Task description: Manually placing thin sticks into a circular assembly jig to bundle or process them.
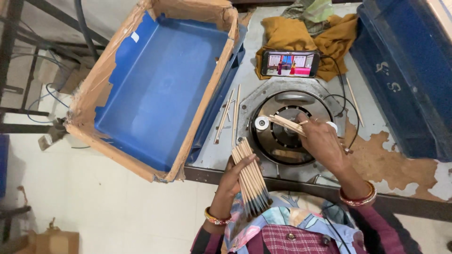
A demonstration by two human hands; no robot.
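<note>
My left hand [231, 178] grips a fanned bundle of several wooden pencils [252, 181], dark tips pointing toward my lap. My right hand [321, 142] holds a few more pencils [285, 124] over the round metal machine [282, 134] set in the table, their ends reaching toward a small white roller [261, 123]. Both wrists wear bangles.
A blue tray lined with torn cardboard [160, 80] sits tilted at the left. Loose pencils [230, 115] lie between it and the machine. A phone [290, 63] showing video rests on a mustard cloth [306, 37]. A dark blue crate [407, 70] stands at the right.
</note>
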